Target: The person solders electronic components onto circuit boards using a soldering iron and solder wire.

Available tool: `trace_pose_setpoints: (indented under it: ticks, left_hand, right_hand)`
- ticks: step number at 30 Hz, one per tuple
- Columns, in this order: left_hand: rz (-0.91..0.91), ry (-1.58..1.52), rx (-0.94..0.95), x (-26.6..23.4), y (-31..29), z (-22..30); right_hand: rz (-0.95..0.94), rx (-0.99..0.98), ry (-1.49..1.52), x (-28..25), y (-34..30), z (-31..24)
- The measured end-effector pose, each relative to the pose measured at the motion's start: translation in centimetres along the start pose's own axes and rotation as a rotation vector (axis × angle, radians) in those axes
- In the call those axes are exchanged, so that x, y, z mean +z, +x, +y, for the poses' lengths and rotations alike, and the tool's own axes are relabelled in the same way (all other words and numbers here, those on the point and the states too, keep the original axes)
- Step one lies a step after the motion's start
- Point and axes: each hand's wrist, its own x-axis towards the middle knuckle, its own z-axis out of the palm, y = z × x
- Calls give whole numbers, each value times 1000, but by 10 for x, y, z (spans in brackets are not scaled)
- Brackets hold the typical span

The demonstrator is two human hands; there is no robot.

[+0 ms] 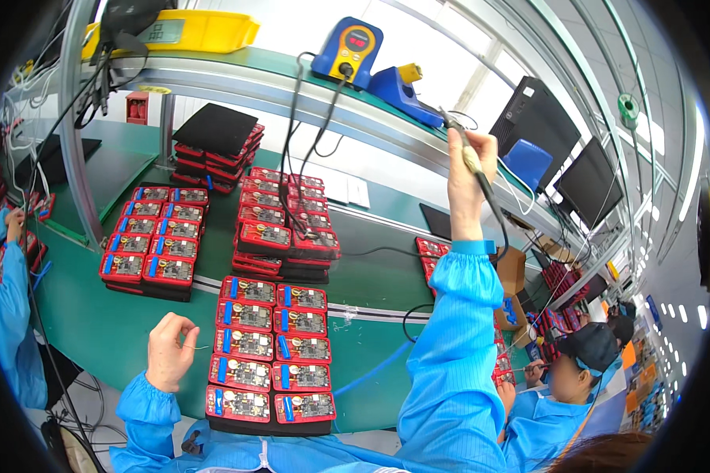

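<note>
My right hand (pixel 464 201) is raised at the shelf and closed around a soldering iron (pixel 472 160). The iron's tip points up and left, close to the blue iron stand (pixel 402 96). Low on the left, the fingers of my left hand (pixel 168 355) pinch a thin strand of solder wire (pixel 199 348). Right of that hand lies a black tray (pixel 280 426) with two rows of red cases holding circuit boards (pixel 248 317), each with a blue piece at one side. My left hand is apart from the boards.
More red-cased boards stand stacked at the back (pixel 264 213) and on the left (pixel 173 229). A blue soldering station (pixel 349 51) and a yellow bin (pixel 201 31) sit on the shelf (pixel 252 63). Black cables hang in front. Co-workers in blue sit at both sides (pixel 548 426).
</note>
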Motion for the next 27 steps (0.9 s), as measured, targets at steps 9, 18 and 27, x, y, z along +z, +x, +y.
trace_pose_setpoints:
  ticks: [9, 18, 27]
  left_hand:
    - [44, 93, -77, -22, -13, -35]
    - [-119, 2, -55, 15, 8, -57]
    - [-219, 42, 35, 98, 76, -60]
  right_hand:
    - [21, 216, 87, 2, -36, -29]
    - [-563, 707, 569, -5, -222, -108]
    - [-1026, 295, 330, 68, -291, -91]
